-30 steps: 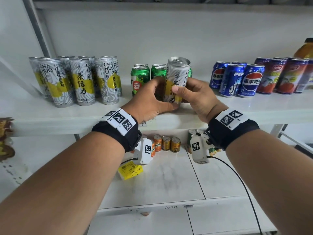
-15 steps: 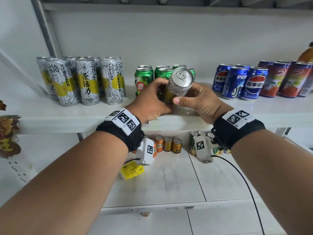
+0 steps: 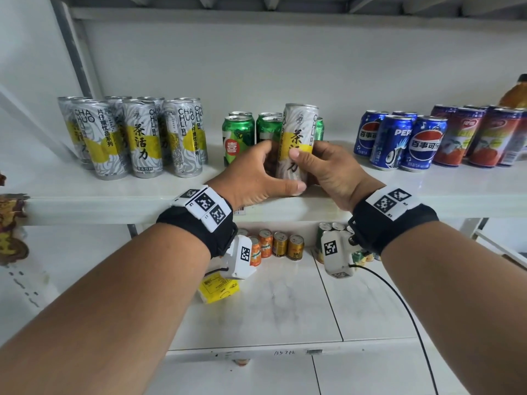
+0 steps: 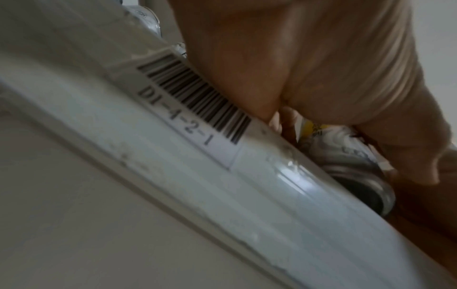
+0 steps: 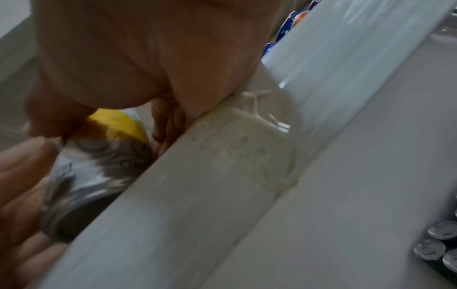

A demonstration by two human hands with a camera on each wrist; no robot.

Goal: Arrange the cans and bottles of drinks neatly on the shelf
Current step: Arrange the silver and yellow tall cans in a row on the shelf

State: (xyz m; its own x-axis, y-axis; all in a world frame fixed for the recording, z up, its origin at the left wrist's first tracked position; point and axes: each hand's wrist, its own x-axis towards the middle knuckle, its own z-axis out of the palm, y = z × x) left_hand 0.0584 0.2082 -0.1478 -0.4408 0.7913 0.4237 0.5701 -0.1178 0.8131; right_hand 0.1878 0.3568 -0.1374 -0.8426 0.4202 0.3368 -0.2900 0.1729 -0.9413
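A person's left hand [image 3: 258, 173] and right hand [image 3: 332, 168] both gripped a tall silver-and-yellow tea can [image 3: 296, 143], fingers curled round its lower half and thumbs across its front, holding it upright near the front edge of the white shelf [image 3: 85, 206]. The can stood directly in front of a cluster of green cans [image 3: 238, 138], with matching tea cans [image 3: 142, 138] grouped at its nine o'clock and blue Pepsi cans [image 3: 399, 141] at three o'clock. It appeared to be the odd one out in the green section, so the step in hand looked like sorting it. The next move would call for carrying it toward nine o'clock and setting it beside its own kind without knocking them.
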